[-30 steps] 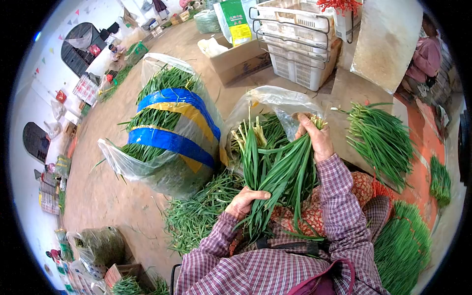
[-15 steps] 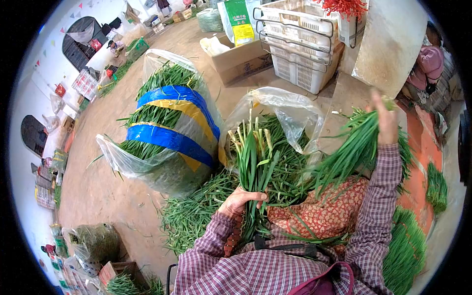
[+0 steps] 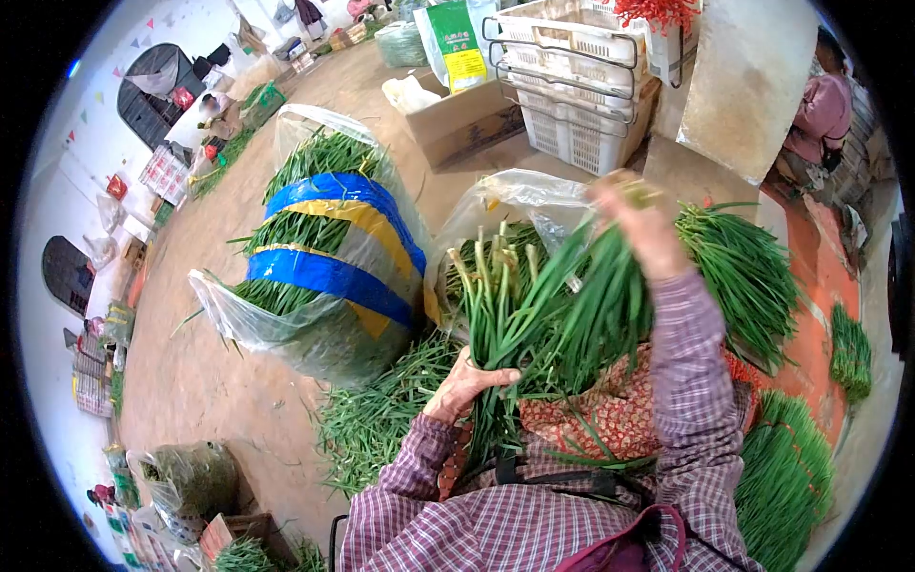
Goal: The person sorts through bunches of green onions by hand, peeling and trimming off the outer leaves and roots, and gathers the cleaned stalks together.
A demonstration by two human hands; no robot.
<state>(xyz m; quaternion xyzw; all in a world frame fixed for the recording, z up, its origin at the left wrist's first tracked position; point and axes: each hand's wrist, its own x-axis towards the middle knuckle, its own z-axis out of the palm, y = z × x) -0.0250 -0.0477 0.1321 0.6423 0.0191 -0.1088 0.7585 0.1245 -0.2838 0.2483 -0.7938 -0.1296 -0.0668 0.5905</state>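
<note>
My left hand point(image 3: 472, 383) is wrapped round a bunch of long, flat-leaved greens point(image 3: 488, 324), its pale cut stalk ends pointing up. My right hand point(image 3: 643, 229), a little blurred, is closed on a smaller bunch of the same greens point(image 3: 600, 315). Those leaves hang down and to the left, overlapping the left-hand bunch. Just right of that hand a thick pile of greens point(image 3: 739, 281) rests on a board. Under and behind both hands, an open clear plastic bag point(image 3: 538, 195) has more greens in and before it. A red patterned cloth point(image 3: 600, 415) covers my lap.
A large bag of greens bound with blue and yellow bands point(image 3: 343, 272) stands left. Loose leaves point(image 3: 381, 429) lie before it. Behind are a cardboard box point(image 3: 467, 124) and stacked white crates point(image 3: 577, 105). Tied greens point(image 3: 786, 477) lie right; another person point(image 3: 822, 114) sits at far right.
My right hand has swung left from above the pile, bringing a bunch of greens over beside the left-hand bunch. My left hand has kept its hold in nearly the same place.
</note>
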